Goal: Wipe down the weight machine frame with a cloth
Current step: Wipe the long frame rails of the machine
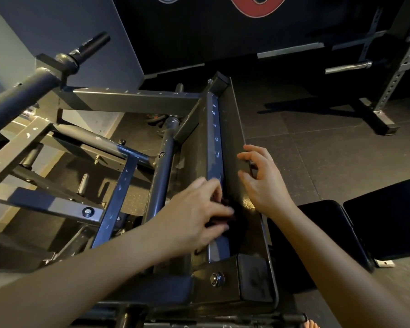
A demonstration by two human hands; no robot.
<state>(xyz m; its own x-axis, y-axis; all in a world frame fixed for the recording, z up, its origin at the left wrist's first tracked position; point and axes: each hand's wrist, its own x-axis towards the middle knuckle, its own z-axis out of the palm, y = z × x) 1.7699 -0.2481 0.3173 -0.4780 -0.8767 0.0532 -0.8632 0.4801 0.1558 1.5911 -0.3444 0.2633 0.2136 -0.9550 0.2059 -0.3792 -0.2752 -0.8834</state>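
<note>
Under left hand: dark cloth on frame.

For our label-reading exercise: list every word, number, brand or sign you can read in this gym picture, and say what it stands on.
None can be read.
Wall graphic: a red curved shape cut off by the top edge; no whole letter shows.
Weight machine frame: only paint chips, no label.

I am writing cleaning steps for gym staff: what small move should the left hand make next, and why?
Probably slide the left hand and its dark cloth away along the rail; the stretch ahead looks scuffed, and the right hand rests on the frame edge.
</note>
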